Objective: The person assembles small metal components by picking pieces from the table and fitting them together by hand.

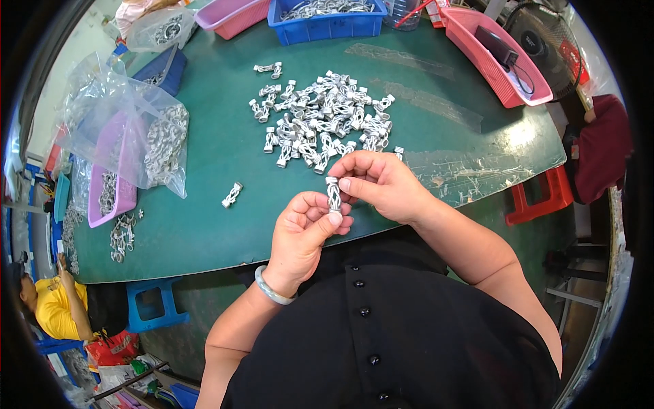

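Near the table's front edge, a small bundle of looped white-and-grey cable [334, 195] stands roughly upright between my two hands. My left hand [298, 232], with a pale bangle on its wrist, pinches the lower end between thumb and fingers. At the upper end, my right hand [383, 185] grips it with thumb and forefinger. Just beyond my hands lies a loose pile of similar cable bundles [327, 112]. One single bundle [232, 195] rests apart on the green table [204, 150], left of my left hand.
At left stand a lilac basket [126, 204] and a clear plastic bag [178, 167] of pieces. A blue bin [327, 28] is at the back. A pink basket [501, 71] and a fan [541, 48] are at the right. A person in yellow [61, 308] sits at far left.
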{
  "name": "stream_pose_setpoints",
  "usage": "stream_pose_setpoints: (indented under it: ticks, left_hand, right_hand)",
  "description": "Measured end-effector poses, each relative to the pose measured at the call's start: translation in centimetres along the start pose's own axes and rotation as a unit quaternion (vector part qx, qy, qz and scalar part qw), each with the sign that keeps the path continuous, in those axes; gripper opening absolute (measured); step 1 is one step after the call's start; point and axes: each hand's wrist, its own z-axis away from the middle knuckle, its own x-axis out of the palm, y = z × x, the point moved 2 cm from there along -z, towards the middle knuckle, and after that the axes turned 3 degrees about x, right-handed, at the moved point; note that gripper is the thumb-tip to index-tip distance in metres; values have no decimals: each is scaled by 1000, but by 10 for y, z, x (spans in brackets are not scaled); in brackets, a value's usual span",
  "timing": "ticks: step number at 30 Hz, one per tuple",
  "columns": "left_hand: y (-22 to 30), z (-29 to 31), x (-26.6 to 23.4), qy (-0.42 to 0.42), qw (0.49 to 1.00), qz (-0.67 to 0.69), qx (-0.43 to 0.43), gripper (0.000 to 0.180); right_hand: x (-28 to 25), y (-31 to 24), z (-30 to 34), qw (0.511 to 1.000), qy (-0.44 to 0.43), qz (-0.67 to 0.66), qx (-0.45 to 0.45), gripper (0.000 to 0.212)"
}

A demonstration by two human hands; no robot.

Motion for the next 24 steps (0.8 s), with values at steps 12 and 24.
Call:
stream_pose_setpoints:
  ticks: [12, 24]
  left_hand:
    - [-2, 1, -1, -7, 998, -35, 56, 16]
    - [-5, 2, -1, 8, 995, -62, 82, 17]
  right_hand:
    - [2, 1, 3, 997, -59, -42, -27, 24]
    - [6, 3, 4, 996, -57, -47, -47, 23]
